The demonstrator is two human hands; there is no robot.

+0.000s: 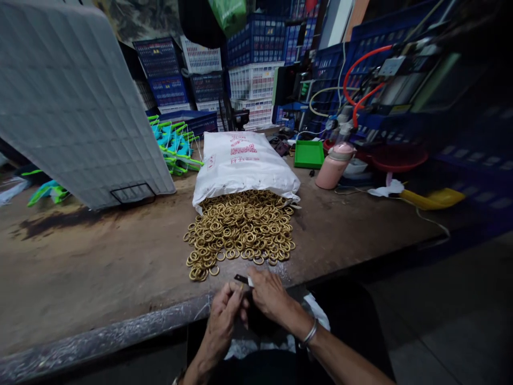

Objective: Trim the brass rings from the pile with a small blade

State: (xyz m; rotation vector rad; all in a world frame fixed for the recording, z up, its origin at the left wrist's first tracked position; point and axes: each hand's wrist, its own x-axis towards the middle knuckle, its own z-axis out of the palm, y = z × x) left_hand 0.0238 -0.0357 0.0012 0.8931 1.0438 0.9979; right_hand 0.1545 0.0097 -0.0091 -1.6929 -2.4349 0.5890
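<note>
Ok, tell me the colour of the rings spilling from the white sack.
Brass-gold, clearest in the head view: the rings lie heaped before the white sack.

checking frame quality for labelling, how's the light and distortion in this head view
Head view: light falls brightest on the white sack and brass rings; the left hand and right hand sit dimmer; the right side fades to black; wide-angle lens bends the stacked crates outward.

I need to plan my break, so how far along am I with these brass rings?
Done: the white sack lies open, with brass rings spilled onto the bench; no finished batch is visible. In hand: the right hand pinches a small dark strip at the bench edge, the left hand bunched beside it. Left: seemingly almost the whole pile, lying loose.
</note>
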